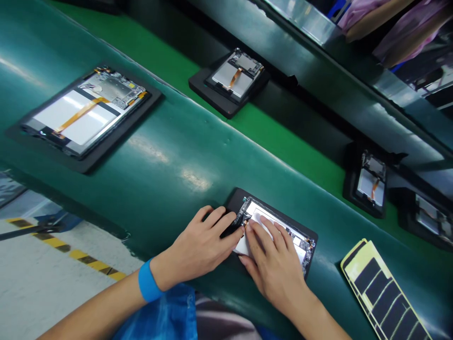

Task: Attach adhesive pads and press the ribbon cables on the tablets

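Observation:
An opened tablet with bare circuit boards and a pale silver battery lies tilted on a black pad at the near edge of the bench. My left hand reaches over its left end, fingers bent a little and apart, tips at the dark parts near a small connector. The thumb of that hand is hidden. Across the battery lies my right hand, fingers spread, with its index fingertip close to the left fingertips. I see nothing held in either hand. A blue band circles my left wrist.
Another opened tablet with an orange ribbon cable rests on a pad to the left. Beyond the bench edge, a green conveyor carries several more tablets. A yellow sheet with black stickers lies at right. A co-worker's arms show at top right.

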`<action>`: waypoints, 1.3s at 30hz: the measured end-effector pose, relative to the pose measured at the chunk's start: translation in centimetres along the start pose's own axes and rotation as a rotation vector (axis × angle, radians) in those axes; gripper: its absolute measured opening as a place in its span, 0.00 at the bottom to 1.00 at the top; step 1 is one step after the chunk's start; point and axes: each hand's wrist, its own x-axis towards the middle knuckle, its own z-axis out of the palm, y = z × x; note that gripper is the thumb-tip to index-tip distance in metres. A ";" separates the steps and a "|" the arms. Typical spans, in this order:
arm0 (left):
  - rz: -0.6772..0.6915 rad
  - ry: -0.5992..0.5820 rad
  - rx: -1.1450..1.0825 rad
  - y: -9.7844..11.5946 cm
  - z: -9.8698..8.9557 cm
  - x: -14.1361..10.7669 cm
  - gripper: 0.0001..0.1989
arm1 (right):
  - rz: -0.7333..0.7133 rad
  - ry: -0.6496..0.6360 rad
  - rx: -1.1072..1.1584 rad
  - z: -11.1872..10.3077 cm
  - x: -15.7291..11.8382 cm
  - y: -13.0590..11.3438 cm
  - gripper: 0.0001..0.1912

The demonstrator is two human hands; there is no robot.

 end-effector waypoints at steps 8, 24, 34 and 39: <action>-0.006 0.002 -0.042 -0.2 0.2 -0.5 0.14 | 0.019 -0.012 -0.007 0.0 0.2 -0.3 0.22; 0.010 -0.012 -0.002 -0.1 0.1 0.0 0.14 | -0.056 -0.078 -0.090 -0.8 0.5 0.3 0.25; -0.026 0.031 -0.154 -0.5 0.0 -0.3 0.13 | -0.032 -0.071 0.009 -1.0 0.5 0.6 0.22; -0.025 0.029 -0.158 -0.5 -0.1 -0.2 0.13 | -0.028 -0.087 0.063 -0.9 0.3 0.5 0.22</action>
